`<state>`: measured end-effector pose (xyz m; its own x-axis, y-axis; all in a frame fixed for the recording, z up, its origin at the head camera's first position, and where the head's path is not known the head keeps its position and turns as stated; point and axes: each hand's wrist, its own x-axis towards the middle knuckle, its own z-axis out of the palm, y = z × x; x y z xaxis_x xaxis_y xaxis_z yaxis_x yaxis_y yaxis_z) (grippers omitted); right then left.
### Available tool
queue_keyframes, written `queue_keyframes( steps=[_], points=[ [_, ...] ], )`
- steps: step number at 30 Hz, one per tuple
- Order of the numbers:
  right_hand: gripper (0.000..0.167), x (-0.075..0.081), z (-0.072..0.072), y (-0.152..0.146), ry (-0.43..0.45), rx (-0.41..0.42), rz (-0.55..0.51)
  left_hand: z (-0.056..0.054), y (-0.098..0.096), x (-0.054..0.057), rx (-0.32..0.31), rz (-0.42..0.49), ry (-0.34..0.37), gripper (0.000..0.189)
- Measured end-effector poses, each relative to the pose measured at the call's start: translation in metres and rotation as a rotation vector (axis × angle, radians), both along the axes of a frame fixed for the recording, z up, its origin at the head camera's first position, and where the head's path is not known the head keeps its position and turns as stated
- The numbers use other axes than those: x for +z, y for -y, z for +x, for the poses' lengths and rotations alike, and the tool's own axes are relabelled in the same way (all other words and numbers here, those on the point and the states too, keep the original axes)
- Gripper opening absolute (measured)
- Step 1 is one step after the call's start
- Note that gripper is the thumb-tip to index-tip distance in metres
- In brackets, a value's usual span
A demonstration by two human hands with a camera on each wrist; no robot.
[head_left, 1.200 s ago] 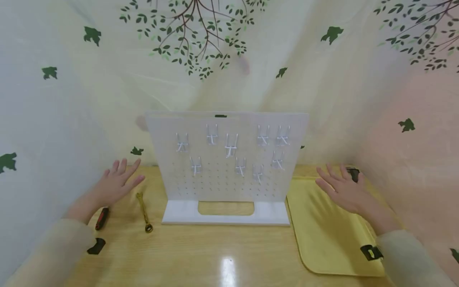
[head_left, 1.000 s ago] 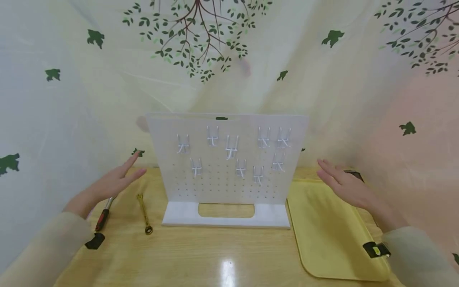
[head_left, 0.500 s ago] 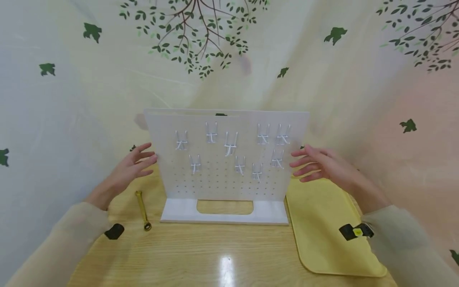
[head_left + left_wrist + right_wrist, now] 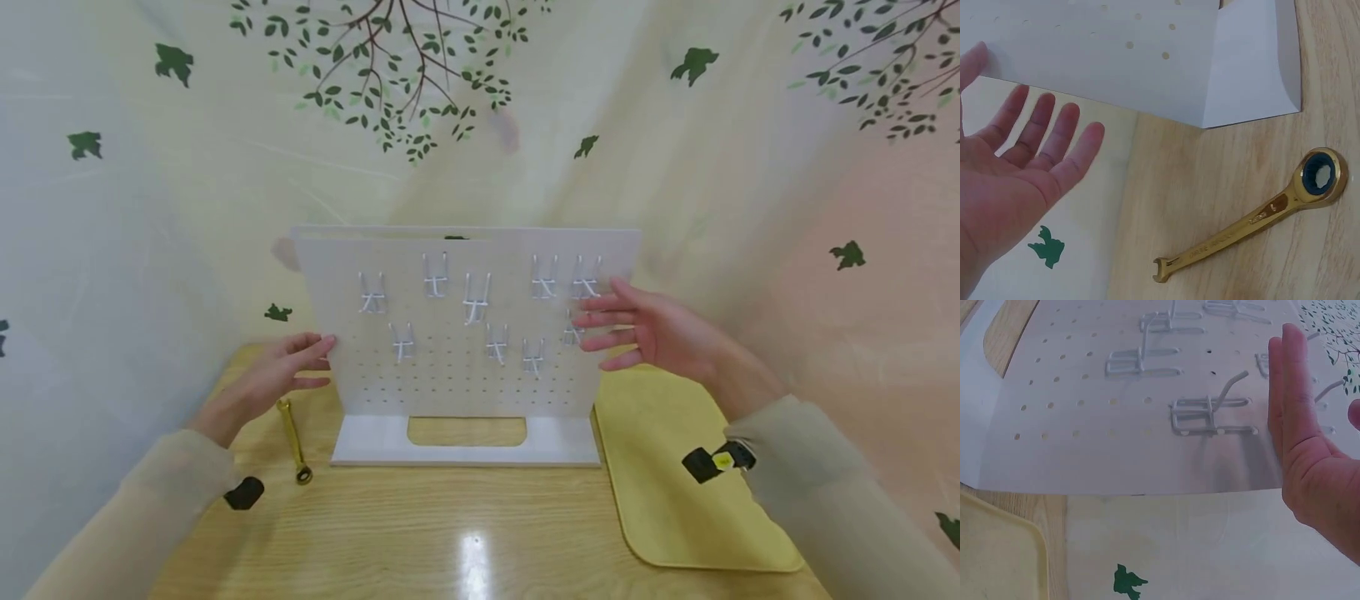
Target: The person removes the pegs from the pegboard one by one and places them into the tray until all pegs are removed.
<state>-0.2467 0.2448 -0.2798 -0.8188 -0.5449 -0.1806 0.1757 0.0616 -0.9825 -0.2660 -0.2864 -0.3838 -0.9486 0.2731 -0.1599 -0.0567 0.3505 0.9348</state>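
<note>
A white pegboard point(image 4: 450, 392) stands upright on its flat base, with several wire hooks point(image 4: 476, 310) fixed in its upper part. My left hand point(image 4: 270, 379) is at the board's left edge, thumb over the front face and straight fingers point(image 4: 1060, 134) by the edge; whether the thumb touches is unclear. My right hand point(image 4: 663, 337) is held spread in front of the board's right side, near a hook point(image 4: 1210, 419), and holds nothing. Below my left hand, a gold ratcheting combination wrench point(image 4: 293, 442) lies on the table.
A yellow tray point(image 4: 690, 508) lies right of the pegboard, under my right forearm. The wooden table point(image 4: 390, 533) extends in front of the base. Behind stands a pale curtain point(image 4: 480, 192) printed with leaves and birds.
Both hands have moved inward from the sides to the pegboard, the left to its edge, the right in front of its right hooks. My left arm now hides the red-and-black handled tool seen earlier.
</note>
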Motion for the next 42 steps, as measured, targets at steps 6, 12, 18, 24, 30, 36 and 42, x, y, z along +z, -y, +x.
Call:
queue_keyframes(
  steps=[6, 12, 18, 24, 30, 36, 42],
  points=[
    [0.060, 0.001, -0.004, 0.013, 0.048, -0.018, -0.066, 0.002, 0.000, -0.004, -0.013, 0.083, 0.022, 0.064],
    [0.045, 0.000, -0.005, 0.023, 0.059, -0.028, -0.144, 0.003, 0.001, -0.004, -0.016, 0.102, 0.019, 0.067],
    [0.038, 0.001, -0.005, 0.028, 0.084, -0.021, -0.204, 0.006, 0.002, -0.005, -0.004, 0.085, 0.013, 0.070],
    [0.035, 0.001, -0.003, 0.030, 0.115, -0.049, -0.220, 0.009, 0.004, -0.007, 0.007, 0.068, 0.005, 0.070],
    [0.034, -0.003, -0.003, 0.031, 0.116, -0.073, -0.221, 0.010, 0.004, -0.007, 0.009, 0.055, 0.006, 0.070],
    [0.030, -0.004, -0.003, 0.030, 0.108, -0.120, -0.209, 0.010, 0.001, -0.005, 0.006, 0.056, 0.003, 0.069],
    [0.026, 0.000, -0.005, 0.025, 0.074, -0.133, -0.177, 0.006, -0.003, -0.006, 0.003, 0.054, -0.004, 0.070]
  ],
)
